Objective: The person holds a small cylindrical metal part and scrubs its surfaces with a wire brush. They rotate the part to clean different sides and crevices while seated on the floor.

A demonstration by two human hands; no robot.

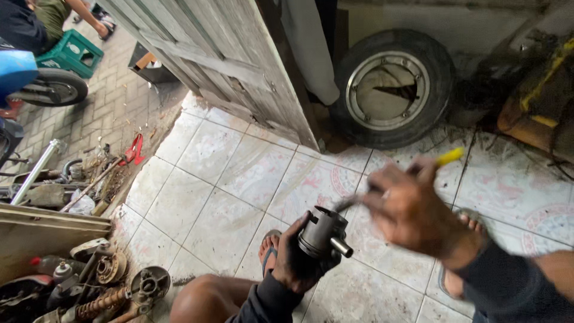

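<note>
My left hand [297, 258] grips a grey metal piston [321, 232] with a shiny pin sticking out of its side, held above my knee [206, 296]. My right hand [412, 206], blurred by motion, holds a thin tool with a yellow handle [448, 157]; its dark tip reaches to the piston's open top. Both hands are grimy. My feet in sandals rest on the tiled floor [221, 179] below the hands.
A small tyre on a metal rim [391, 90] leans against the back wall beside a wooden door [227, 54]. Greasy engine parts and a spring [101, 287] lie at the lower left. A motorbike wheel [54, 87], green crate [75, 54] and seated person are at the upper left.
</note>
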